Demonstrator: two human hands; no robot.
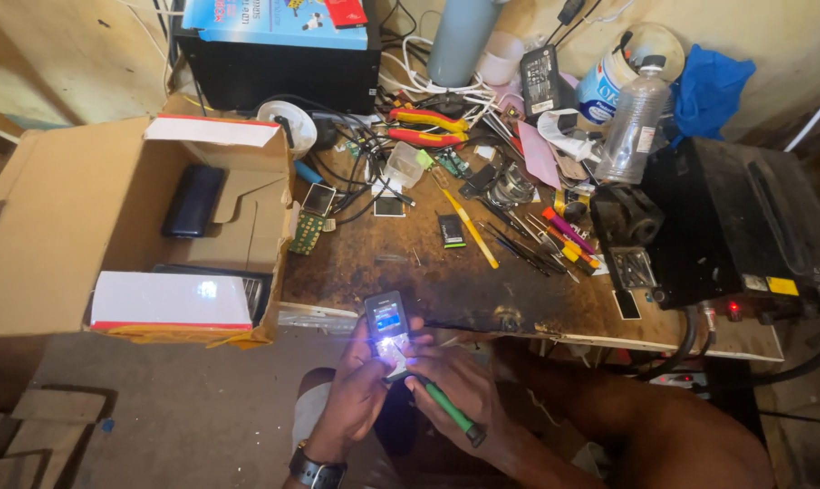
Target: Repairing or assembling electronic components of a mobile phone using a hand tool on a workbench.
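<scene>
A: What's in the hands rn?

B: Left hand has a small keypad phone, fingers wrapped round its lower half, screen lit blue, bright glare off the keypad area. It's held in the air just off the near edge of the bench, over the lap. Right hand is closed on a green-handled screwdriver, tip end up by the phone's bottom, can't tell if it touches bc of the glare

A: How'd the phone handle?

B: Looks light, stiff plastic shell, prob a bit slick. Screen & any loose keypad/cover parts look like the fragile bits, so I'd hold by the long side edges, thumb off the display. Driver's thin & rigid, pinch near the tip end for control

A: Other stuff nearby?

B: Open cardboard box to the left w/ a dark phone-like thing inside, red-handled pliers, yellow tool, clear plastic bottle, black box unit on the right, lots of cables
</scene>
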